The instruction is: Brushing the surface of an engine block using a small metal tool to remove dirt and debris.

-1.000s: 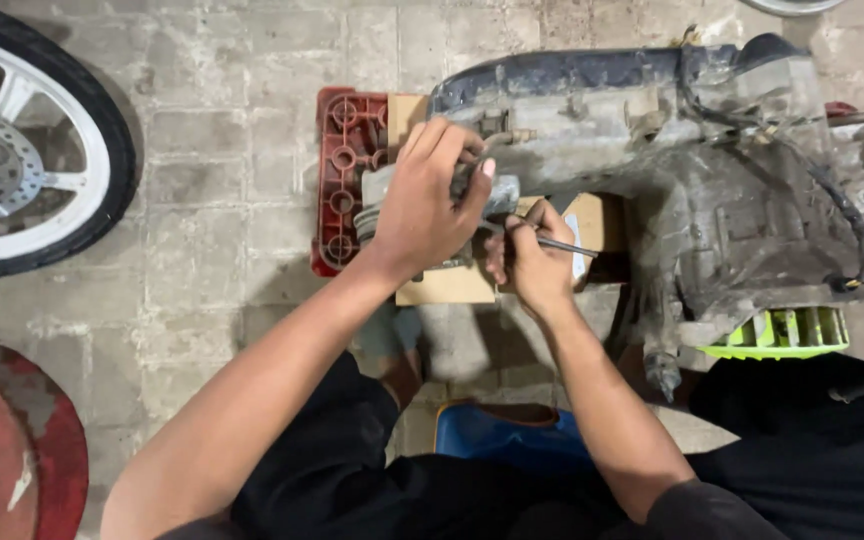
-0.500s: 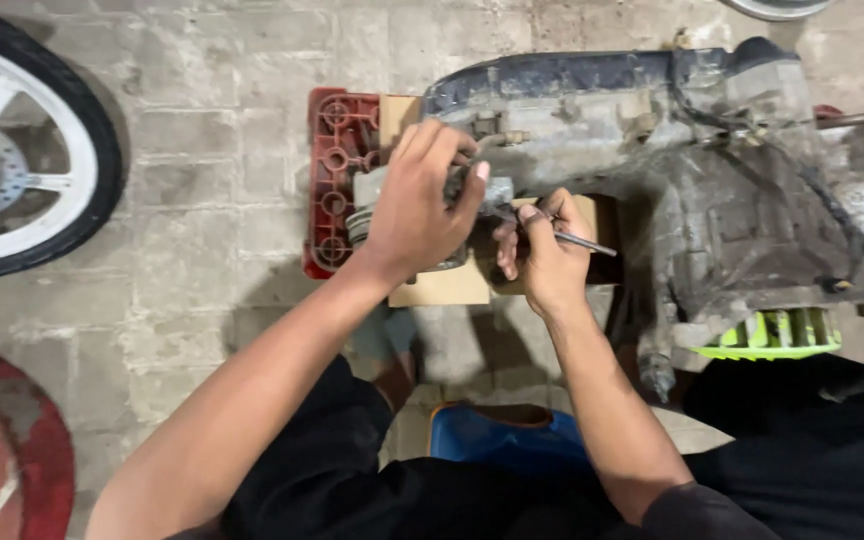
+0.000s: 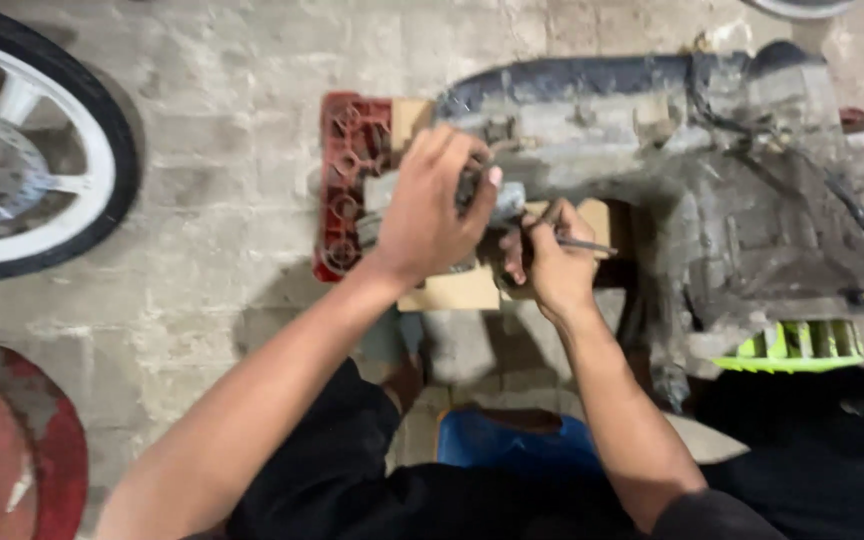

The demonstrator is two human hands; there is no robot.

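Note:
A dirty grey scooter engine (image 3: 732,190) lies on the paved floor, its long casing stretching left. My left hand (image 3: 432,210) is clamped over a grey metal part (image 3: 507,200) at the casing's left end. My right hand (image 3: 547,265) sits just right of it, holding a thin metal tool (image 3: 582,243) that points right, close under the casing. Both hands hide the spot where they meet the engine. A red plastic block (image 3: 347,180) and a piece of wood (image 3: 457,290) lie under that end of the engine.
A wheel with black tyre and white rim (image 3: 32,160) lies at the left. A red round object (image 3: 12,450) is at the lower left. A bright green finned fan cover (image 3: 792,345) shows on the engine's near side. A blue low stool (image 3: 512,440) is beneath me.
The view has drifted slightly. My right hand has turned the thin tool a little, so it points more level to the right. My left hand keeps its grip on the grey part.

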